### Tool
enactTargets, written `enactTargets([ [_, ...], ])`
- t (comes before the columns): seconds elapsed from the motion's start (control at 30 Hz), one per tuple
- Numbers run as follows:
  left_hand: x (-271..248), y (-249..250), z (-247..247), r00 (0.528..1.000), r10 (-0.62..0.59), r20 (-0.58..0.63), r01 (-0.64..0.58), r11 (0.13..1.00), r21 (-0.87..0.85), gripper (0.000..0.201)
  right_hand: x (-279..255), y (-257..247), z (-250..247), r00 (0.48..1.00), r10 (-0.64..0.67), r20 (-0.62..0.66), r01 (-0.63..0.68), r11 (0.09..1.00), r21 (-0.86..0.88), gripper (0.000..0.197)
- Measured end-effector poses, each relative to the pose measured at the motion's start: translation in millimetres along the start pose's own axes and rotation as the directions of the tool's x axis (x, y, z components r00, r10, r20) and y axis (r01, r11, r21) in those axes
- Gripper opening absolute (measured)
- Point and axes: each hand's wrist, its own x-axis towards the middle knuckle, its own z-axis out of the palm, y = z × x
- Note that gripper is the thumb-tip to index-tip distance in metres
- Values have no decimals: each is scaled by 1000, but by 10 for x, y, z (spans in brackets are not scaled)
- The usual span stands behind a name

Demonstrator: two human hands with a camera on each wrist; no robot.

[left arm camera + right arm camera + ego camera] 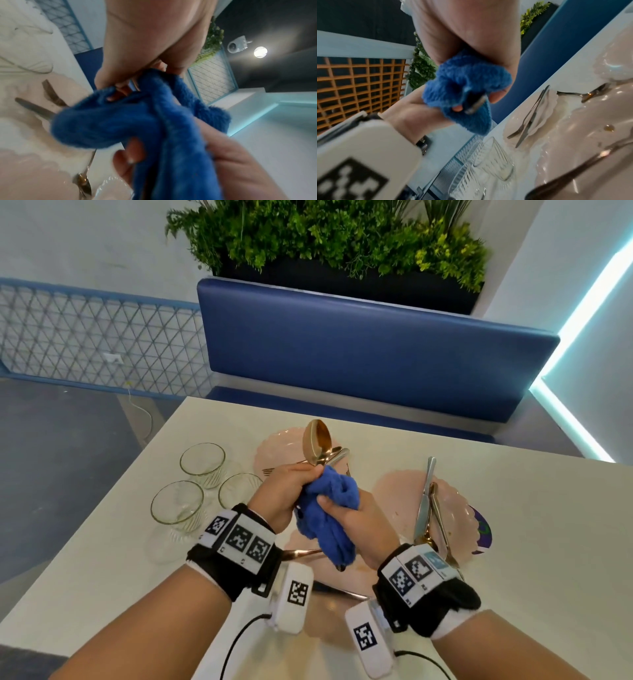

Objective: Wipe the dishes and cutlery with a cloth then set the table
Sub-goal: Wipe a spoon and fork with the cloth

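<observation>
Head view: left hand (286,494) clenched round a bundle of cutlery, gold spoon (317,441) bowl sticking up above the fist, a silver handle beside it. Right hand (356,520) grips the blue cloth (329,515), bunched round the lower part of the cutlery, both held up over the white table (102,559). Three glass bowls (202,458) sit left of the hands. Pink plates (455,511) right of the hands carry a knife (424,498) and more cutlery; another pink plate lies behind the spoon.

Left wrist view: blurred. Cloth (154,121) fills the centre, fingers (130,158) of the right hand curled on it; fork (51,93) and knife lie on a plate below.

Right wrist view: cloth (464,86) wrapped round a metal handle end (476,104), grip tight. Glass bowls (488,162) and cutlery on plates lie on the table.
</observation>
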Motion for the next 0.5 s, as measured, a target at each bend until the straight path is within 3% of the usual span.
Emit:
enactTargets([
  [0.1, 33, 25, -97, 985, -21, -170, 6, 996, -91, 25, -90, 47, 70, 997, 28, 72, -19, 992, -129, 14],
  [0.2, -31, -9, -93, 997, 7, -77, -6, 1000, 15, 22, -66, 114, 62, 1000, -4, -23, -1, 982, -187, 16],
  [0.27, -68, -72, -75, 998, 23, -56, -18, 996, 84, 21, -67, 114, 56, 1000, 14, -19, -18, 972, -233, 22],
  [0.37, -76, -155, -106, 986, 43, -162, -35, 998, 53, 25, -81, 174, -4, 996, 84, 37, -72, 966, -247, 21],
  [0.43, -81, -173, -190, 972, -3, -233, -6, 999, -36, 25, -125, 196, -80, 984, 144, 103, -116, 964, -241, 8],
  [0.5, -123, -213, -352, 968, -25, -248, 21, 1000, -20, 24, -169, 254, -212, 962, 220, 160, -194, 968, -162, 17],
])
